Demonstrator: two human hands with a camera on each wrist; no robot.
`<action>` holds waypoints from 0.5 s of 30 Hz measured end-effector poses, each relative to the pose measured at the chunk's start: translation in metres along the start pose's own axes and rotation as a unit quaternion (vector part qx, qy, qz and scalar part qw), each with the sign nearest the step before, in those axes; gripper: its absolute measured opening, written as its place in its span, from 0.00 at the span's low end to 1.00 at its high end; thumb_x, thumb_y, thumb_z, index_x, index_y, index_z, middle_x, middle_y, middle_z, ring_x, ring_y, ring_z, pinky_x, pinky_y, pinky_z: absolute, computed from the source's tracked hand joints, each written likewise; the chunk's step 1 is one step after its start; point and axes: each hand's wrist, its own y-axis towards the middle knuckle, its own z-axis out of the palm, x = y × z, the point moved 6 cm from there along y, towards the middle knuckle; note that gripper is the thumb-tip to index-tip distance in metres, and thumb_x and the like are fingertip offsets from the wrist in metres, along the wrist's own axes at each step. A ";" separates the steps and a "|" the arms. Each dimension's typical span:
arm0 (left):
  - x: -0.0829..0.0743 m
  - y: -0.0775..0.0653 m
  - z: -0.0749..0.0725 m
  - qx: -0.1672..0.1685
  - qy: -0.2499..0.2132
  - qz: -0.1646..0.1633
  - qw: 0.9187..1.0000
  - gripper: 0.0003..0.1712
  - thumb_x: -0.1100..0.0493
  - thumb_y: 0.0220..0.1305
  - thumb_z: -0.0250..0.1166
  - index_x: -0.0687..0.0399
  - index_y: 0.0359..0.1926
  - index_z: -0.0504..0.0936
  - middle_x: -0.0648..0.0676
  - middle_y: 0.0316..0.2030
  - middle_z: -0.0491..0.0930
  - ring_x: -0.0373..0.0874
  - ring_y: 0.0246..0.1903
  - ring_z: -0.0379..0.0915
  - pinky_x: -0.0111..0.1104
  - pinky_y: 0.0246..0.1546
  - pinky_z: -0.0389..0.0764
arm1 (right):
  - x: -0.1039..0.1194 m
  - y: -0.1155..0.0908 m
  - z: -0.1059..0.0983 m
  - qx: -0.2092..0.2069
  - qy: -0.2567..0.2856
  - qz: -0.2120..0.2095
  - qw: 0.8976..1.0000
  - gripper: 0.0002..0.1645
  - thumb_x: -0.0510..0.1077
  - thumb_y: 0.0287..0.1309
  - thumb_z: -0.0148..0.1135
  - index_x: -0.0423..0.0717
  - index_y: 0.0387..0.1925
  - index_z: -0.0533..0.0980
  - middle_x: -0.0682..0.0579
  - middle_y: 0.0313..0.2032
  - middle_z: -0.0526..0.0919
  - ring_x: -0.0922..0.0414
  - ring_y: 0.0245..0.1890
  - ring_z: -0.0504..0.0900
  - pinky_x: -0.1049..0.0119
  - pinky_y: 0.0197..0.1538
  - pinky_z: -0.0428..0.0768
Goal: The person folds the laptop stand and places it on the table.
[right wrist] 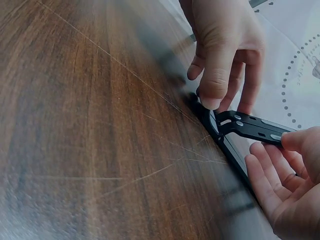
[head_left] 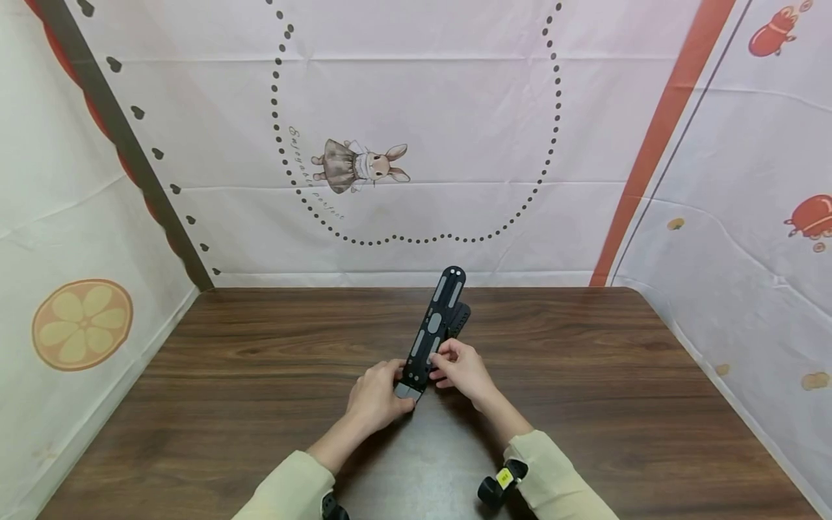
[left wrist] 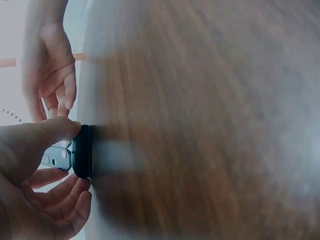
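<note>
1. Head view: a black folding stand [head_left: 425, 347] lies obliquely at the centre of the frame, its far end near the back edge of the table [head_left: 260, 368]. The left hand [head_left: 380, 396] grasps its near end, at the grey end piece [head_left: 408, 391]; the right hand [head_left: 463, 370] pinches its right side. The split grip suggests that one hand steadies while the other works the part. A dark side piece [head_left: 460, 318] juts out on the right.

2. Left wrist view: at lower left, the left thumb rests on one side of the stand's dark end and the fingers lie around the other, a clamping hold presumably meant to stop it sliding. This opposition is partly hidden in the head view. The right hand appears at upper left with fingers bent; its contact cannot be told here.

3. Right wrist view: right of centre, an upper arm [right wrist: 256, 128] stands at an angle from a lower rail [right wrist: 234, 161], a separation that the head view does not make plain. The left thumb bears down by the joint, probably to anchor the rail. At lower right, the right hand grasps the upper arm, thumb above and fingers below, a hold suited to controlling its angle.
</note>
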 end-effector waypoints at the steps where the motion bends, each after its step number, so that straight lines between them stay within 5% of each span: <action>1: 0.001 0.000 0.000 0.001 0.001 0.001 1.000 0.35 0.53 0.38 0.73 0.53 0.53 0.76 0.52 0.36 0.80 0.46 0.34 0.77 0.38 0.28 0.76 | 0.000 0.000 0.001 0.002 -0.001 -0.004 1.000 0.07 0.39 0.60 0.56 0.37 0.36 0.71 0.45 0.31 0.80 0.48 0.31 0.84 0.58 0.31 0.82; 15: 0.009 0.005 -0.004 0.017 0.008 0.011 1.000 0.35 0.57 0.37 0.71 0.53 0.54 0.76 0.51 0.36 0.79 0.42 0.31 0.74 0.34 0.26 0.74 | 0.000 0.001 -0.001 0.009 -0.036 -0.028 0.999 0.09 0.41 0.62 0.55 0.37 0.38 0.72 0.43 0.33 0.82 0.49 0.31 0.83 0.58 0.32 0.82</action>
